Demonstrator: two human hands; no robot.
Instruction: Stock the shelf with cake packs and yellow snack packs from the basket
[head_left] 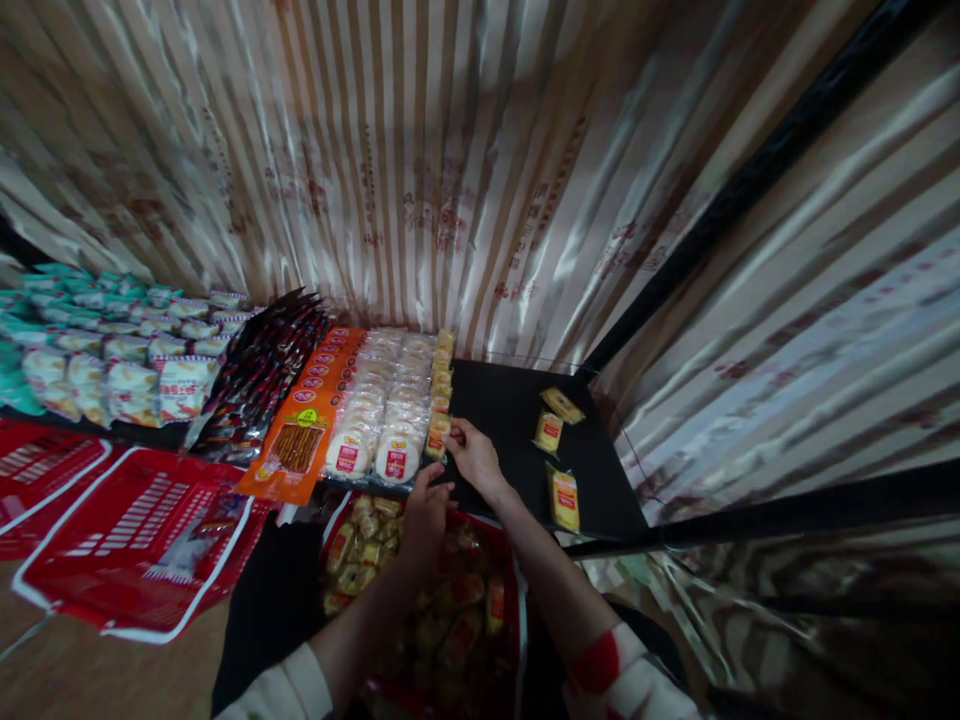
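Observation:
A narrow column of small yellow wrapped cakes [441,382] runs from the back to the front of the black shelf. My right hand [477,462] has its thumb and fingertips closed on the front packet [438,436] of that column. Just below, at the shelf's front edge, my left hand [427,515] is held with its fingers loosely bent and apart, and nothing shows in them. Beneath my forearms sits a red basket [520,610] full of similar yellow packets [358,560], partly covered by my left arm.
Two columns of white round rice crackers [397,452] adjoin the yellow column. Left of them are orange pretzel-stick bags [294,440], dark packets [262,370] and white-and-teal bags [135,385]. Loose yellow packets [564,498] lie on the shelf's right [502,400]. A red basket [127,530] is lower left.

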